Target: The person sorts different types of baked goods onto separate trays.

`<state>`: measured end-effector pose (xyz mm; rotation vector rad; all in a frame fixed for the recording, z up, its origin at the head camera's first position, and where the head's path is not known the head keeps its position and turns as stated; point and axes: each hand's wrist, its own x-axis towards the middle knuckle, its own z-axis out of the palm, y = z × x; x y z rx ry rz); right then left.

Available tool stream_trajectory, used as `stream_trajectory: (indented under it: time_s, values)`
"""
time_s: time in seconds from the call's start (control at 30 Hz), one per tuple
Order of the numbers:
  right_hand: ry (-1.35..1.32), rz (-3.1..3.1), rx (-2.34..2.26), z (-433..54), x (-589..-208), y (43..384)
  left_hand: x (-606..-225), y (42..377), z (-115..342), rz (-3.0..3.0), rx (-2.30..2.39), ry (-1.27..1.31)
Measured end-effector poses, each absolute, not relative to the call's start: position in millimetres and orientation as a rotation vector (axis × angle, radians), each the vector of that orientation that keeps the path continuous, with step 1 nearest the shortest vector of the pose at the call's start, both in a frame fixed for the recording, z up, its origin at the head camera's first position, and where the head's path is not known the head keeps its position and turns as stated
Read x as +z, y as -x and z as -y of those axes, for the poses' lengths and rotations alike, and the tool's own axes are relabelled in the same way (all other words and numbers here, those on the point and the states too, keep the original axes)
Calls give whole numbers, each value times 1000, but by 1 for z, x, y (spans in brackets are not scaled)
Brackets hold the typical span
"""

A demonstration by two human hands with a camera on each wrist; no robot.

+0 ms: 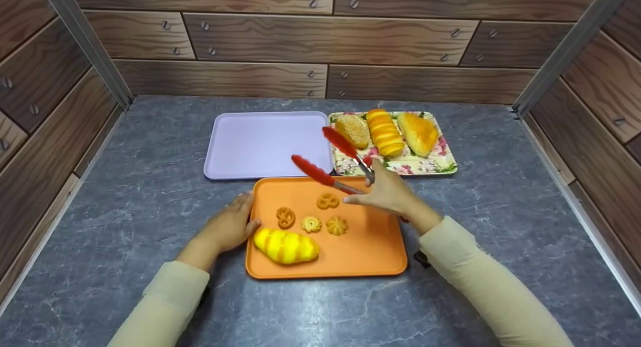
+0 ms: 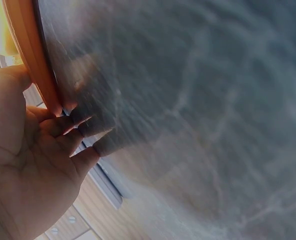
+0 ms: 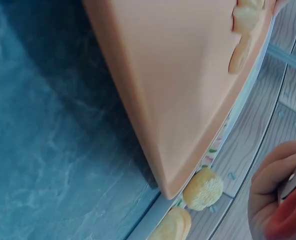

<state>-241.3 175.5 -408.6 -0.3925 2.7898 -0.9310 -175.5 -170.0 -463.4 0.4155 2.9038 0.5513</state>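
Head view: red tongs (image 1: 320,175) point away-left, long axis diagonal.

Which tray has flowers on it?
The flowery tray at the back right, under the three breads. It alone has a flower pattern; the lilac tray beside it and the orange tray in front are plain.

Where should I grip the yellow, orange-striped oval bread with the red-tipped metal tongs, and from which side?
I'd pinch the bread across its middle, coming from above right: it lies lengthwise left to right, the rectangular orange tray is bare beyond its right end, and the left hand is by its left end.
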Motion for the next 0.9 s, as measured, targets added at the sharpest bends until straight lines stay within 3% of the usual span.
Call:
stream_trajectory:
  time_s: [0.23, 0.9]
  values:
    - [698, -2743, -810, -176, -412, 218, -463, 176, 170, -2890, 537, -401]
    - [1012, -2676, -508, -181, -417, 172, -462, 176, 170, -2891, 543, -416]
